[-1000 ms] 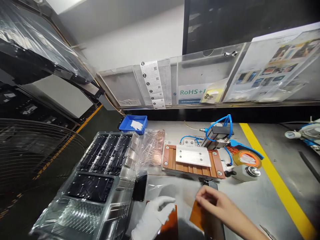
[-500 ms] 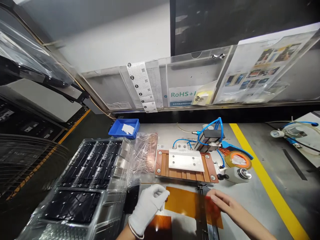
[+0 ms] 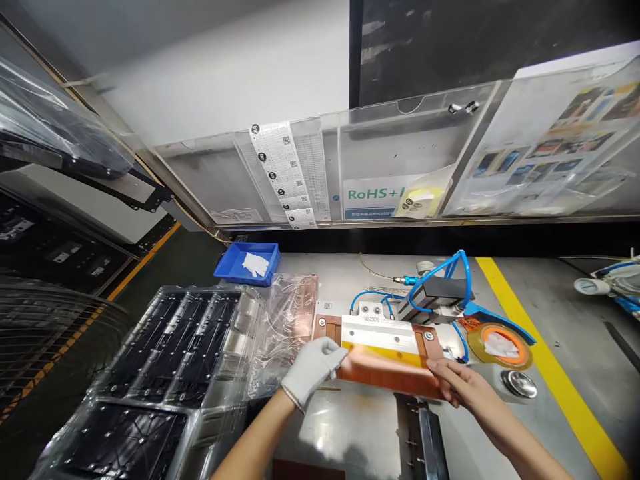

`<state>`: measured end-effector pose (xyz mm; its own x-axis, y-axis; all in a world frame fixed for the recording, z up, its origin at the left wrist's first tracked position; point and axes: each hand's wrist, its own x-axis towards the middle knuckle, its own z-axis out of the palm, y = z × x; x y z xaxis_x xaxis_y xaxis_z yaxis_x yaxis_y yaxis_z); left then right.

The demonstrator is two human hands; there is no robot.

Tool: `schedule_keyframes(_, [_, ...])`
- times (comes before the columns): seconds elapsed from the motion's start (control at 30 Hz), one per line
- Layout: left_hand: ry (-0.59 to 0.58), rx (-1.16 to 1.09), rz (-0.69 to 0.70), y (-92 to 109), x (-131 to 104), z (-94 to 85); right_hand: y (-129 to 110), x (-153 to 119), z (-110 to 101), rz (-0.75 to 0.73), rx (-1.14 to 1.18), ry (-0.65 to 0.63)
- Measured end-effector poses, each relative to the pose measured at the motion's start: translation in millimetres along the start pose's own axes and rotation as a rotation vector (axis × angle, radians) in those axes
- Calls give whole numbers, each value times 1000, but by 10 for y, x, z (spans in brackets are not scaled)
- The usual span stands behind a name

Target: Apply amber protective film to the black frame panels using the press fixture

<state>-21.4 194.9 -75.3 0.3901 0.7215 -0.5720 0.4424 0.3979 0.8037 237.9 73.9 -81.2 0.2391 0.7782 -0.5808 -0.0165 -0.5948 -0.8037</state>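
An amber translucent film (image 3: 390, 373) is stretched between my two hands over the front part of the copper-coloured fixture (image 3: 327, 330). My left hand (image 3: 315, 367), in a white glove, pinches the film's left end. Bare, my right hand (image 3: 457, 382) pinches its right end. The film's upper edge lies against the white metal plate (image 3: 380, 333) on the fixture. Blue air hoses (image 3: 463, 280) run to a black cylinder (image 3: 435, 293) behind the fixture.
Clear trays with black parts (image 3: 185, 347) stand at the left, beside plastic wrap (image 3: 285, 320). A blue bin (image 3: 247, 263) holds a white glove. Tape rolls (image 3: 503, 345) and a metal-topped bottle (image 3: 520, 383) sit at the right. A black bar (image 3: 433, 440) lies in front.
Both hands have moved forward with the amber film, from above the black bar to the fixture. The view has shifted slightly.
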Motion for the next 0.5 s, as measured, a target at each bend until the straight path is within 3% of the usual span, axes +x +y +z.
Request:
schedule_keyframes(0.2, [67, 157, -35, 23, 346, -4, 54, 420, -41, 74, -50, 23])
schedule_keyframes(0.5, [97, 203, -43, 73, 382, -20, -72, 528, -27, 130, -114, 44])
